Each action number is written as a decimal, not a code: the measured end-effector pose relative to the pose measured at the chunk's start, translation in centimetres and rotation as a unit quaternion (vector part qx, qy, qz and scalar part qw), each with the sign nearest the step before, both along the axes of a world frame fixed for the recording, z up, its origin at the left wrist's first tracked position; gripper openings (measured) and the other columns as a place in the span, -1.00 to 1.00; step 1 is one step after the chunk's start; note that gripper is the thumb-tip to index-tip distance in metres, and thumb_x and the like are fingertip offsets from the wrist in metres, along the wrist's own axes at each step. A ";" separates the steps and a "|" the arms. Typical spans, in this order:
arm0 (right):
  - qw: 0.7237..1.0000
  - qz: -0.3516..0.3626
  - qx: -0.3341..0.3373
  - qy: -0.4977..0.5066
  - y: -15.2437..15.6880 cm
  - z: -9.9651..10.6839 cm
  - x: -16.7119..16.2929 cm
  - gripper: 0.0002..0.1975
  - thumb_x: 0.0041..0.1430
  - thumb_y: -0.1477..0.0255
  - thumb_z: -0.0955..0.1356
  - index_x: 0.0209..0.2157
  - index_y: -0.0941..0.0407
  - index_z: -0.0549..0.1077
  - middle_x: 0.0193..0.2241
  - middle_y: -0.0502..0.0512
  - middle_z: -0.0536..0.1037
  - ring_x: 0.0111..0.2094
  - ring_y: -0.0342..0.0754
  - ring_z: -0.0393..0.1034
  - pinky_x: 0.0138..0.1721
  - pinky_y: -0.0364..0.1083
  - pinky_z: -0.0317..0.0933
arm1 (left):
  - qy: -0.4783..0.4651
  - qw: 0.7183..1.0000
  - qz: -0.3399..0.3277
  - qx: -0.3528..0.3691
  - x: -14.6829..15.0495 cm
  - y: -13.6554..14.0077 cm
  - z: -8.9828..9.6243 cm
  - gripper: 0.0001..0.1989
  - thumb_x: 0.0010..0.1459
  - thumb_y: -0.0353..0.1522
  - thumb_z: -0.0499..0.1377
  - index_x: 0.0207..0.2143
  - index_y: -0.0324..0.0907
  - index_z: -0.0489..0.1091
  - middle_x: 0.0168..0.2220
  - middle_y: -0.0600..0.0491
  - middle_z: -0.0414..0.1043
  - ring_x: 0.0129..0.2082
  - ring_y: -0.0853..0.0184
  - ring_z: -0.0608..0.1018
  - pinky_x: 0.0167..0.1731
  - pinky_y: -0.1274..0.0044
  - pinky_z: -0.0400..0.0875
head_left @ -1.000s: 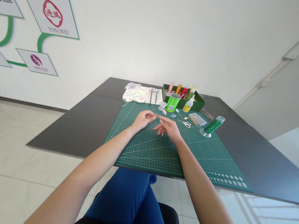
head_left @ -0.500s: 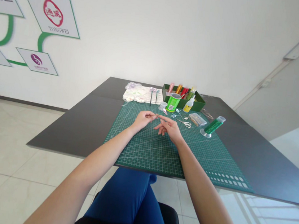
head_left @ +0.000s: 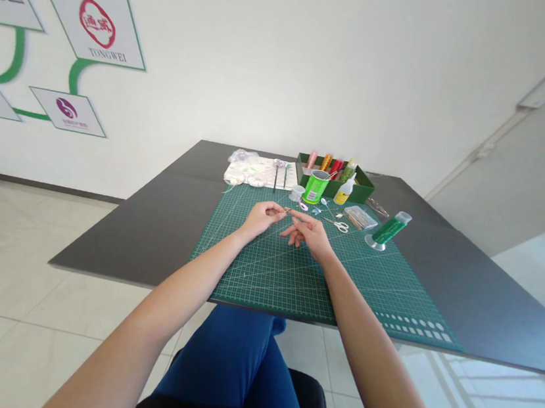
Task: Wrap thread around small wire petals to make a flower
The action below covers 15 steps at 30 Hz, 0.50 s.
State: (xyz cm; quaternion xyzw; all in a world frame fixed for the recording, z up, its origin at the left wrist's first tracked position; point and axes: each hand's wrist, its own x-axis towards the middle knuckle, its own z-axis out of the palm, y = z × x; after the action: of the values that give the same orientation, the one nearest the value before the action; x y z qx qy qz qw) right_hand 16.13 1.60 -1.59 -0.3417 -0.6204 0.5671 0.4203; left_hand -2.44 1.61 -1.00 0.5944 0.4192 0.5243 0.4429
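Observation:
My left hand point(head_left: 263, 217) is closed in a pinch, thumb and forefinger together, above the green cutting mat point(head_left: 273, 277). A small thin piece point(head_left: 288, 210) shows at its fingertips, too small to name. My right hand point(head_left: 312, 233) meets it from the right, its forefinger stretched to the same spot, its lower fingers loosely bent and apart. What the right fingertips grip is too small to make out. Just beyond the fingers is a small purple-and-white petal-shaped piece point(head_left: 303, 206). White-handled scissors point(head_left: 341, 226) lie right of my right hand.
Behind the hands stand a green tin point(head_left: 315, 188), a glue bottle point(head_left: 344, 190), a clear spool point(head_left: 296, 193) and a green box point(head_left: 366, 190) of coloured rolls. A green thread spool point(head_left: 388, 231) and a clear case point(head_left: 360, 217) are at right. Two dark sticks point(head_left: 275, 179) lie on white padding point(head_left: 262, 171).
The small petal-shaped piece beyond the fingers has shifted slightly to the right and toward me, and its look has turned from pinkish to purple. Both hands stay almost in place.

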 end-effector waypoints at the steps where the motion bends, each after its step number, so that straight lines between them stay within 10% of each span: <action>1: 1.000 0.000 -0.001 0.000 0.0 0.0 0.0 -0.26 0.09 0.08 0.45 0.20 0.23 0.40 -0.48 0.17 0.67 -0.64 -0.11 0.44 -0.66 -0.20 0.18 | 0.003 1.000 0.002 -0.002 0.0 0.0 0.0 -0.81 0.05 -0.31 0.34 -0.38 -0.27 0.49 -0.63 0.16 0.32 -0.68 0.51 0.24 -0.59 0.60 0.11; 15: 1.000 0.001 0.003 0.002 0.1 0.0 0.0 -0.27 0.08 0.07 0.45 0.18 0.21 0.41 -0.48 0.17 0.67 -0.64 -0.11 0.44 -0.67 -0.20 0.19 | 0.014 1.000 0.007 0.013 -0.1 -0.3 0.1 -0.74 0.03 -0.22 0.36 -0.38 -0.25 0.50 -0.64 0.16 0.28 -0.64 0.49 0.26 -0.56 0.59 0.10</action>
State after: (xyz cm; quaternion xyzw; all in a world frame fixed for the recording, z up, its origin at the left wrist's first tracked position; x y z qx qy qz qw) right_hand 16.18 1.66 -1.61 -0.3388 -0.6212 0.5664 0.4225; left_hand -2.51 1.35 -0.92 0.6042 0.4224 0.5244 0.4260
